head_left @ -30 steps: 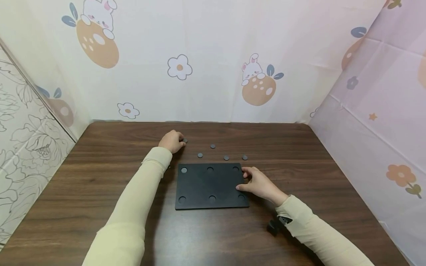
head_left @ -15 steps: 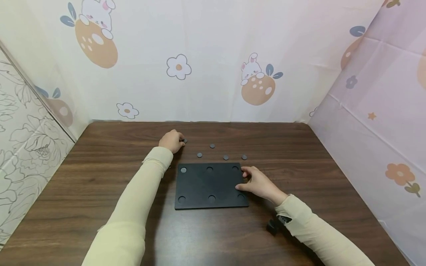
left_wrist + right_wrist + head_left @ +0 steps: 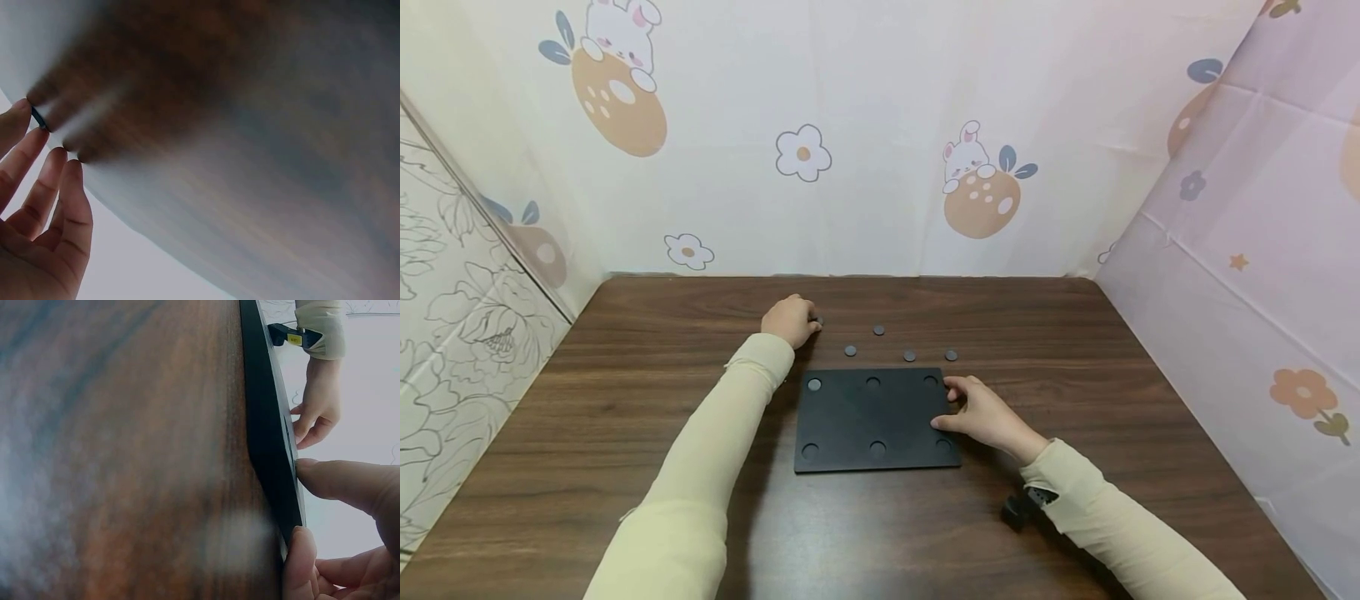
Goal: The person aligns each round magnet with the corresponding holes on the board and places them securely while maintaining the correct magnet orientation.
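At the far side of the table, my left hand point(image 3: 788, 321) pinches a small dark disc point(image 3: 39, 117) between thumb and forefinger, right at the tabletop. The disc's edge shows between the fingertips in the left wrist view. A flat black board point(image 3: 880, 417) with round recesses along its near and far sides lies in front of me. One grey disc point(image 3: 815, 384) sits in its far-left recess. My right hand point(image 3: 988, 417) grips the board's right edge, thumb on the top face and forefinger against the side.
Several loose grey discs lie beyond the board, among them a left one point(image 3: 851, 351) and a right one point(image 3: 951, 355). The brown wooden table point(image 3: 625, 417) ends at a patterned curtain point(image 3: 880, 208). A black wrist device point(image 3: 1015, 511) hangs under my right sleeve.
My left hand has shifted very slightly to the right, its fingers now covering more of the disc. The right hand and the board have stayed put.
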The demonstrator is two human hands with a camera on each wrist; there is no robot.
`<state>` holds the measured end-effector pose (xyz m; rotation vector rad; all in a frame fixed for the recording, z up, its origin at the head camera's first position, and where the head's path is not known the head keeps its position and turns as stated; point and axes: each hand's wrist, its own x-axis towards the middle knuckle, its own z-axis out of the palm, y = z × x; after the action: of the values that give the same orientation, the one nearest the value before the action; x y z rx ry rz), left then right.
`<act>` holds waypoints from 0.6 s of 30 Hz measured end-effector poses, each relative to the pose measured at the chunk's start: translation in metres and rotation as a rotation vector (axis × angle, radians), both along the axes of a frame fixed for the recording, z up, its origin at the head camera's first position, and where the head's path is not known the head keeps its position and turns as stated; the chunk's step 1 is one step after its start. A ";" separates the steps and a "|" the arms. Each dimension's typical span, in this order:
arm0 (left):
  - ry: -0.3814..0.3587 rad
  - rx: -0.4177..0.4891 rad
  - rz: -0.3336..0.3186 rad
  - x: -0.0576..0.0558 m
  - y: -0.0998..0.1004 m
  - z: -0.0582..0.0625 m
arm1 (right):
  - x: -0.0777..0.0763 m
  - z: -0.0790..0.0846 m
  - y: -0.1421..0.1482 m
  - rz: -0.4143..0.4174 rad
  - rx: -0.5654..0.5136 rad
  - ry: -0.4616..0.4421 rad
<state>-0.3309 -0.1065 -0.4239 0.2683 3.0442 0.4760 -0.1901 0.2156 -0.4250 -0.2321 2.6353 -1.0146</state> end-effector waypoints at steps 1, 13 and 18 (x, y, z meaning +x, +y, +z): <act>0.005 0.001 0.000 0.000 0.000 -0.001 | 0.000 0.000 0.000 0.000 -0.002 -0.003; 0.007 -0.006 -0.012 0.001 0.000 -0.002 | 0.001 -0.001 0.000 0.002 -0.011 -0.010; -0.015 0.024 -0.031 0.004 -0.002 0.001 | 0.001 -0.001 0.000 0.004 -0.017 -0.008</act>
<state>-0.3267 -0.1081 -0.4234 0.3117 3.0169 0.5099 -0.1887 0.2160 -0.4255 -0.2368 2.6186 -1.0347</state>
